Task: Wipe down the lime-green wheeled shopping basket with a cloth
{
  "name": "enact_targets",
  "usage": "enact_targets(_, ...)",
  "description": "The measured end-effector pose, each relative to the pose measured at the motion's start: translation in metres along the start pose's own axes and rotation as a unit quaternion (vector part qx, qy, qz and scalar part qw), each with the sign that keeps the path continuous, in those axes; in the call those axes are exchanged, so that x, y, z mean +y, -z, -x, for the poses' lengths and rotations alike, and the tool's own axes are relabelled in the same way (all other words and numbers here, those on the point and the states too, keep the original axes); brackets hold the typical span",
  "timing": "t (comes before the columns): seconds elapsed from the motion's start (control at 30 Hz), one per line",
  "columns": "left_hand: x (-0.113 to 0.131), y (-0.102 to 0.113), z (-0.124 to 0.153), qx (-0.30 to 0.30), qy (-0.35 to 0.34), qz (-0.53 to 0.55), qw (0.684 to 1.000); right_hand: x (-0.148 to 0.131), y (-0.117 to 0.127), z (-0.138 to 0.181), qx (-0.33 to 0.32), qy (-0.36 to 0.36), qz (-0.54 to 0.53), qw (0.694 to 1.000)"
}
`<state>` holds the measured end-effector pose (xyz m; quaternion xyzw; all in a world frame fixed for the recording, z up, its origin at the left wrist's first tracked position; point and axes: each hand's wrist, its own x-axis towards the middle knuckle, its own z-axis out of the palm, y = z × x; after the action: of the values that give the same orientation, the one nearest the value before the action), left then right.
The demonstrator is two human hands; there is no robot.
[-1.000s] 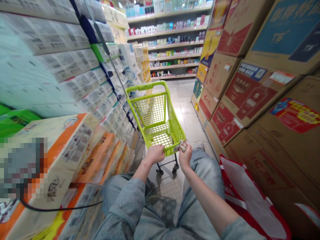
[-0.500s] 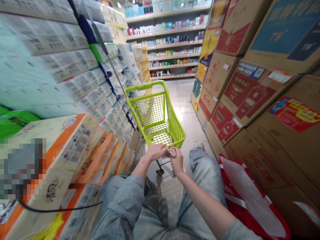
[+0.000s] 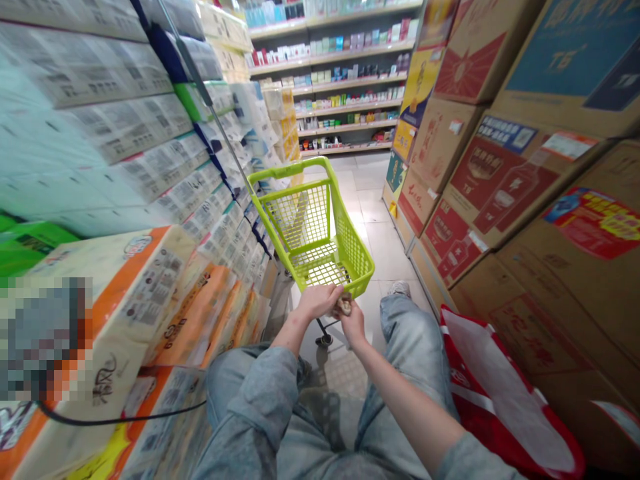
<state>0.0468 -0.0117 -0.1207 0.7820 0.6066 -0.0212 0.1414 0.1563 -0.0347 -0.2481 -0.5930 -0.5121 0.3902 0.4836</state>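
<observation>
My left hand [image 3: 319, 302] and my right hand [image 3: 354, 324] meet in front of me, just at the near end of a lime-green shopping cart [image 3: 361, 270]. Between their closed fingers is a small beige-and-white bunched thing [image 3: 345, 305]; its kind is not clear. The right fingers pinch it from the near side, and the left fingers bend over it from the left, partly hiding it. The cart's basket has grid walls and shows only its bare grid floor. Whether my left knuckles touch its rim, I cannot tell.
Stacked tissue packs [image 3: 145, 287] line the left side, with a black cable [image 3: 125, 420] over them. Cardboard cartons [image 3: 500, 180] rise on the right, and a red bag [image 3: 493, 393] leans by my leg. Shelves [image 3: 350, 73] of small boxes close the aisle's far end.
My hands have shifted slightly right, and the left fingers now reach further over the bunched thing. The cart stands almost the same, a touch further right at its near end.
</observation>
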Motion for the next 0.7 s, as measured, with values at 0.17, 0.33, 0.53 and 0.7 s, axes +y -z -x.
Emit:
enact_targets(0.17,-0.001,-0.002,0.000,0.010,0.000,-0.006,1.000,0.000,0.002,0.013,0.034,-0.015,-0.032,0.999)
enact_targets(0.33,0.001,-0.003,0.001,0.020,0.002,-0.006,1.000,-0.004,0.018,-0.008,0.150,0.035,-0.012,0.988)
enact_targets(0.53,0.004,-0.004,0.000,0.023,0.000,0.003,1.000,-0.007,0.022,-0.016,0.122,0.097,0.034,0.987)
enact_targets(0.7,0.000,-0.005,0.000,0.023,0.015,-0.006,1.000,0.001,0.043,-0.016,0.030,0.141,0.038,0.989)
